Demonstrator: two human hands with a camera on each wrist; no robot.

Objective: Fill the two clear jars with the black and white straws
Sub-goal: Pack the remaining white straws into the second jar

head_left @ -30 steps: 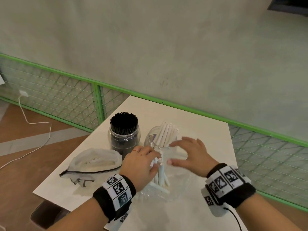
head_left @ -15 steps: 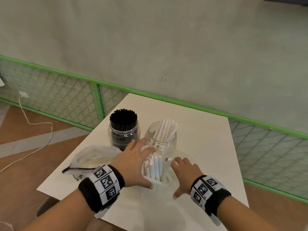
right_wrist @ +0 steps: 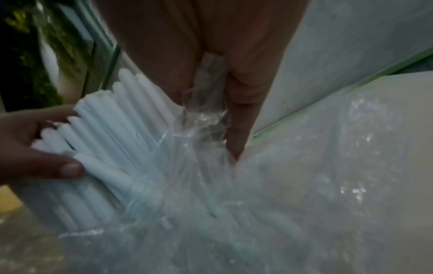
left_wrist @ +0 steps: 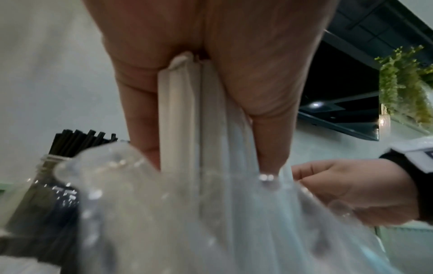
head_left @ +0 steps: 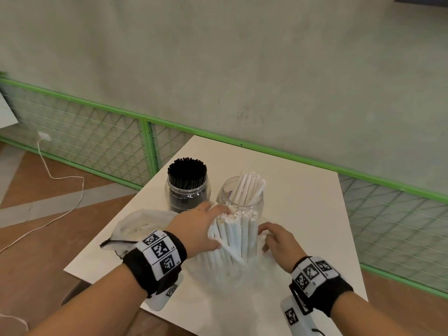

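Observation:
My left hand (head_left: 203, 226) grips an upright bundle of white straws (head_left: 235, 236) that stands partly inside a clear plastic bag (head_left: 242, 275) on the table. Its fingers curl round the bundle's top (left_wrist: 185, 111). My right hand (head_left: 276, 241) pinches the bag's plastic edge (right_wrist: 206, 103) beside the bundle (right_wrist: 105, 140). Behind them stand two clear jars. The left jar (head_left: 188, 190) is packed with black straws (left_wrist: 79, 140). The right jar (head_left: 242, 197) holds several white straws leaning to the right.
A white mesh pouch (head_left: 140, 229) with a black zipper lies at the table's left edge. The white table (head_left: 303, 202) ends close on the left and near side. A green-framed wire fence (head_left: 97, 132) and a wall stand behind. A white cable (head_left: 60, 180) trails on the floor.
My left hand has gathered more white straws and lifted the bundle upright out of the bag. My right hand dropped from above the jar to the bag's edge and pinched it.

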